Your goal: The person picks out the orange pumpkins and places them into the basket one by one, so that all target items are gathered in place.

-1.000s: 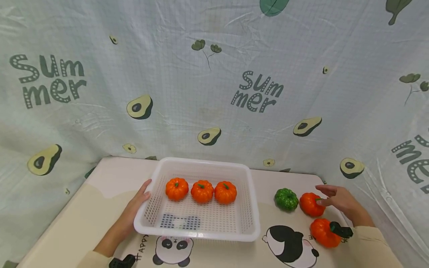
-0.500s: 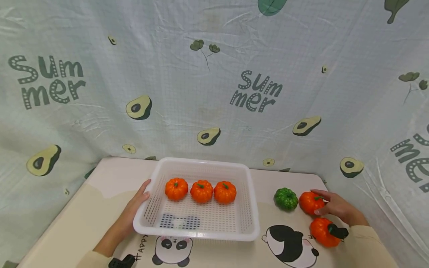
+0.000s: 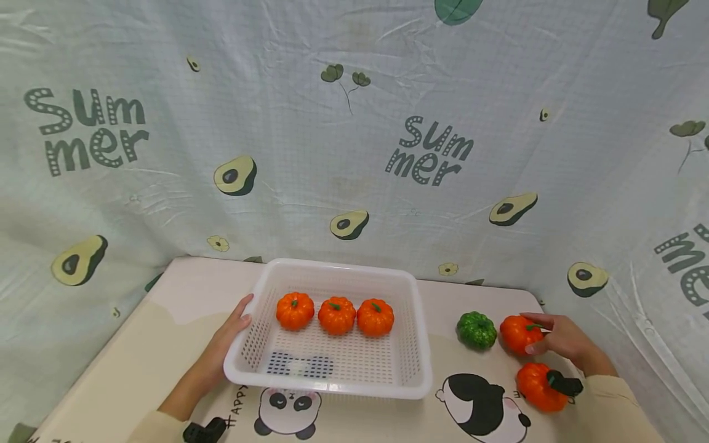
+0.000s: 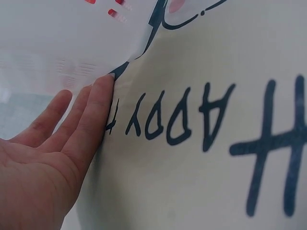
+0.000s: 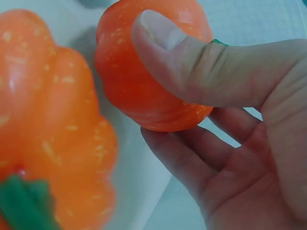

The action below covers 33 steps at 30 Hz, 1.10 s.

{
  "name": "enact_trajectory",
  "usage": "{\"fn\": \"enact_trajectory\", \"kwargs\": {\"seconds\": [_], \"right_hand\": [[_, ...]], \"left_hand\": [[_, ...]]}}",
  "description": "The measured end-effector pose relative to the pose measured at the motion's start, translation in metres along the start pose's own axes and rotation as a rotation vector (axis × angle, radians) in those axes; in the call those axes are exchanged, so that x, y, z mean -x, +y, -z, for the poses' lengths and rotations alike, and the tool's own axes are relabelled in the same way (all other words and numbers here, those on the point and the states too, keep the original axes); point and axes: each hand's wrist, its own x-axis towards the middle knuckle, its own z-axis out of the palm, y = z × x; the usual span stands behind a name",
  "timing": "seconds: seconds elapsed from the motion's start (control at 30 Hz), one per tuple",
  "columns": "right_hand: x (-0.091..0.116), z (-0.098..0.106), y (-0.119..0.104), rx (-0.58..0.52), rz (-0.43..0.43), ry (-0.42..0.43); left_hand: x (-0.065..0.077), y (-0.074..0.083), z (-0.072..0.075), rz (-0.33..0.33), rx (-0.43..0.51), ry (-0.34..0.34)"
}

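A white plastic basket [image 3: 412, 384] holds three small orange pumpkins [image 3: 336, 316] in a row. My left hand [image 3: 220, 346] rests against the basket's left side, its fingers straight; the left wrist view has the same hand [image 4: 53, 148] with fingertips at the basket wall [image 4: 53, 33]. On the right, my right hand [image 3: 570, 342] grips a red-orange pumpkin [image 3: 516, 335] with a green stem. In the right wrist view the thumb lies across this pumpkin [image 5: 144, 91] and the other fingers are beneath it.
A dark green pumpkin [image 3: 476, 331] sits left of the gripped one. Another orange pumpkin [image 3: 537, 387] lies nearer, partly behind the right wrist's black camera [image 3: 565, 383]. The pale table mat [image 3: 138, 369] has printed cartoon animals. A printed curtain [image 3: 354, 154] hangs behind.
My right hand has come down around the red-orange pumpkin, thumb and fingers closing on it. The left hand stays against the basket, and the basket has not moved.
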Motion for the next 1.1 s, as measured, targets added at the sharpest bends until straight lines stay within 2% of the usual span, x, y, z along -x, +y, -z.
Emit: {"fn": "enact_trajectory", "kwargs": {"seconds": [0.4,0.53,0.8,1.1], "right_hand": [[0.001,0.010,-0.015,0.035,0.060,0.073],[0.004,0.013,-0.018,0.032,0.076,0.074],[0.007,0.018,-0.032,0.032,0.175,0.085],[0.007,0.018,-0.051,0.001,0.201,0.055]], "left_hand": [[0.000,-0.002,0.001,0.012,0.009,-0.009],[0.000,-0.002,0.001,0.002,0.018,-0.008],[-0.002,-0.001,0.000,0.012,0.010,0.002],[-0.001,-0.001,0.001,0.009,0.025,0.001]]}}
